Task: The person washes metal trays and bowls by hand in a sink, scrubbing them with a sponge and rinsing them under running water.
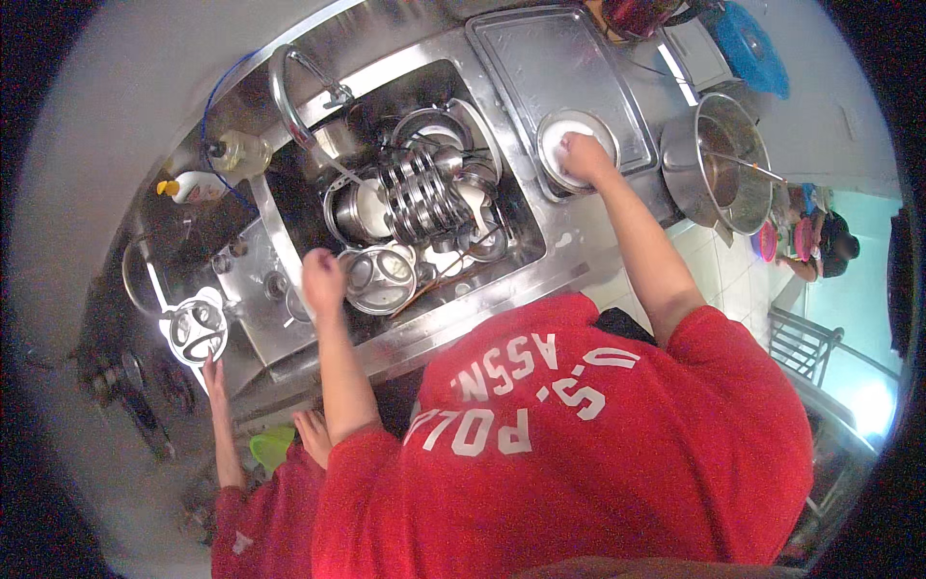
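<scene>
My right hand (584, 158) reaches down into a round steel bowl (553, 177) with white, foamy-looking content. Its fingers are curled; whether they grip something in there is hidden. My left hand (323, 281), blurred, hovers over the sink's left rim, beside a divided steel plate (380, 281). From this angle I cannot tell if it touches that plate. Before me, the steel sink (532, 231) holds a stack of steel dishes (423, 195), several pots and bowls, and a long thin brown stick (427, 286).
A curved faucet (282, 101) arches over the sink. A co-worker's hand (215, 376) is at another divided plate (195, 331) on the left. Bottles (242, 153) stand behind the second basin. A large steel pot (680, 166) is right of the tray (557, 65). Another person (835, 242) is farther off.
</scene>
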{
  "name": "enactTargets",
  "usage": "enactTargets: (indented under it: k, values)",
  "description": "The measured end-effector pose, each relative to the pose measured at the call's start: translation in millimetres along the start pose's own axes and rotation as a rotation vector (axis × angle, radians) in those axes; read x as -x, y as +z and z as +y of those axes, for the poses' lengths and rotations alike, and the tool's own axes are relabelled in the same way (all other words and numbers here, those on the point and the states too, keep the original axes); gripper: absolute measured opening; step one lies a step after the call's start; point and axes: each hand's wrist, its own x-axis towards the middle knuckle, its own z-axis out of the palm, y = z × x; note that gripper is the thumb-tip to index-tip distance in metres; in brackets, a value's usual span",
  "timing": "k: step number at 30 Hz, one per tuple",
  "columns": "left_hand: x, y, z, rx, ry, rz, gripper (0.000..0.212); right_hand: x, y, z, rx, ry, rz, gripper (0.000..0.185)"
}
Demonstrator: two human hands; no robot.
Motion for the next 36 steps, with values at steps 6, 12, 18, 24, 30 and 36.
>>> enactTargets:
  k: [6,12,18,24,30,36]
  values:
    - [0.5,67.2,-42.0,-0.498,-0.053,-0.374,0.045,-9.5,5.3,0.1,-0.081,-0.032,-0.037,0.027]
    - [-20.6,74.6,-74.2,-0.520,-0.030,-0.403,0.046,-6.9,7.1,3.1,-0.105,0.003,-0.037,0.030]
    - [-33.8,51.2,-58.9,-0.408,0.044,-0.527,0.018,-6.5,-0.7,-7.0,-0.234,0.061,-0.101,0.025]
    - [-25.5,-51.2,71.7,-0.579,0.002,-0.422,0.026,0.4,-3.3,-4.7,-0.274,0.047,-0.042,0.024]
    - [-43.1,-71.1,91.1,-0.392,0.136,0.039,0.025,-8.0,7.1,6.1,-0.268,0.037,-0.059,0.020]
    - [-90.1,-0.5,36.3,0.034,-0.017,0.155,0.046,-11.5,14.8,13.2,-0.331,0.001,-0.025,0.020]
